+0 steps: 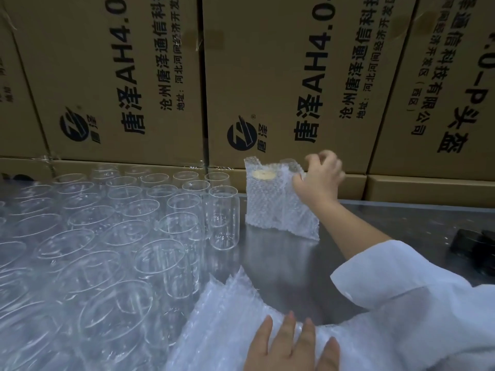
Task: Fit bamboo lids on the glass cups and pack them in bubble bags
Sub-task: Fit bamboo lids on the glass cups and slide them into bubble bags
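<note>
Two bubble bags with cups inside stand at the back of the steel table (278, 266). The left bagged cup (263, 199) shows a round bamboo lid (263, 174) at its open top. My right hand (320, 180) reaches over from the right, and its curled fingers hold the top of the right bagged cup (290, 168); the hand is blurred. At the bottom edge, my left hand (290, 346) lies flat with straight fingers on a pile of empty bubble bags (225, 317). Several bare glass cups (223, 218) without lids stand upright, crowded over the left half.
A wall of printed cardboard boxes (267, 76) closes off the back of the table. A black object (474, 250) lies at the right edge. Bare steel shows between the glass cups and my right sleeve (401, 277).
</note>
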